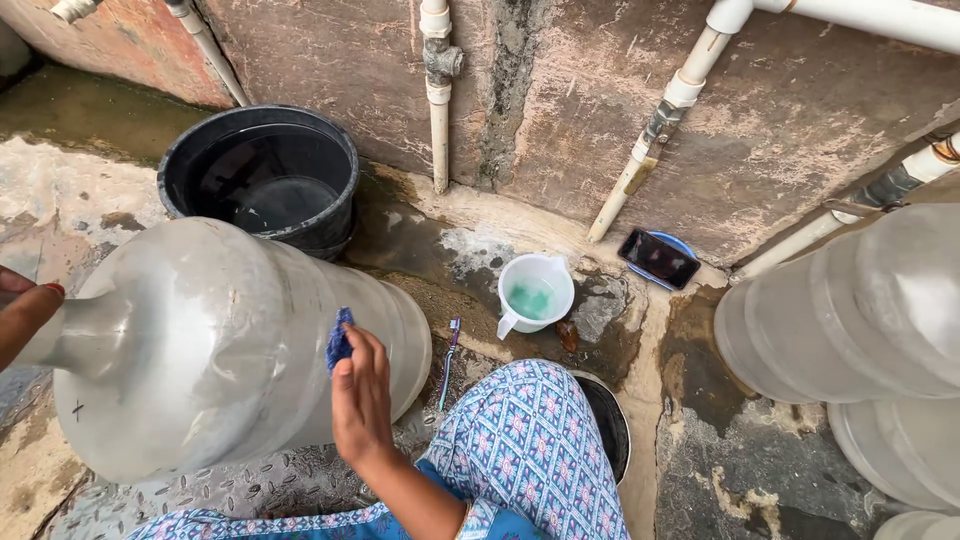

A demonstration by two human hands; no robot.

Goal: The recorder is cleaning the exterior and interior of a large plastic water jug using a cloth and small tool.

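Currently scrubbing: jug (210,340) lying on its side on the floor (250,490), neck to the left. Left hand (22,310) closed round the neck, steadying. Right hand (360,395) pinching blue scrubber (339,340) flat against the jug wall. Best kept: firm neck grip, short overlapping strokes, rolling jug to reach fresh wall. Bucket (262,175) and soapy cup (535,293) near for rinsing.

The big jug (220,340) is cloudy white and half clear. The cloth (339,343) against it is dark blue. The bucket (262,172) is black. The cup (534,293) is white, with pale green liquid inside. The trousers (530,450) are blue and white with a small flower pattern in pink. The pipes (437,100) are white. The wall (800,120) is brownish pink with grey patches.
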